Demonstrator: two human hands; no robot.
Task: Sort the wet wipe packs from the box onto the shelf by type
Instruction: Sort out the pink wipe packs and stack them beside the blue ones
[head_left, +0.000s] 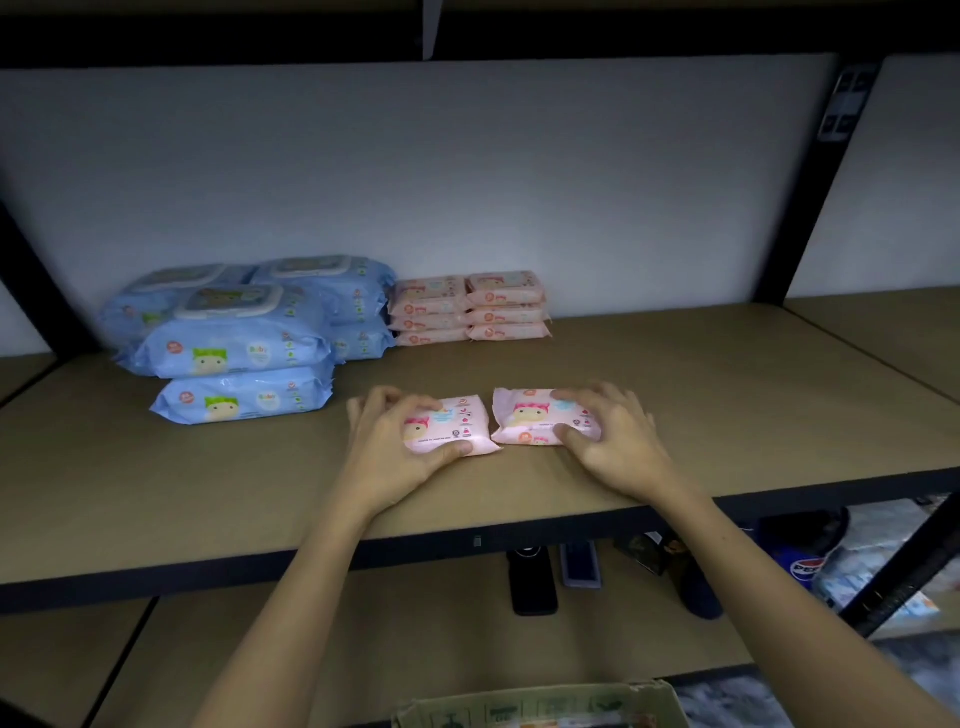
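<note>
We see two small pink packs lying flat on the shelf (727, 395), side by side and almost touching. The left hand (400, 447) grips the left pink pack (457, 426) with curled fingers and thumb, and the right hand (608, 431) grips the right pink pack (535, 418) the same way. Behind these packs, against the wall, stand the pink stacks (467, 309). Left of the pink stacks are the big blue packs (244, 332). Below the shelf edge, a cardboard box (540, 704) shows.

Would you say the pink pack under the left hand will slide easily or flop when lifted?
The pink pack looks soft and slightly puffy, so it probably bends a little. Its glossy wrapper likely slides easily on the smooth shelf. Lying flat, it should not roll.
</note>
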